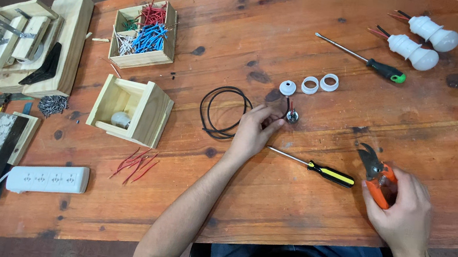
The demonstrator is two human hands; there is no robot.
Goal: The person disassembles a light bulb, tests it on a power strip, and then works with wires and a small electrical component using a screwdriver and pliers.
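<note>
My left hand (254,130) rests on the wooden table (300,214), its fingertips pinching the end of a coiled black cable (220,111). Red and black wire ends run from there to a small metal lamp-holder part (292,116). My right hand (401,211) grips orange-handled cutters (375,172), blades open and pointing up-left, just above the table near its front edge. A screwdriver with a black and yellow handle (318,169) lies between my two hands.
A white cap (287,87) and two white rings (320,84) lie behind the cable. Further back are a green-tipped screwdriver (367,60) and two white bulbs (423,42). To the left: wooden boxes (132,111), a box of coloured wires (145,34), a power strip (47,179).
</note>
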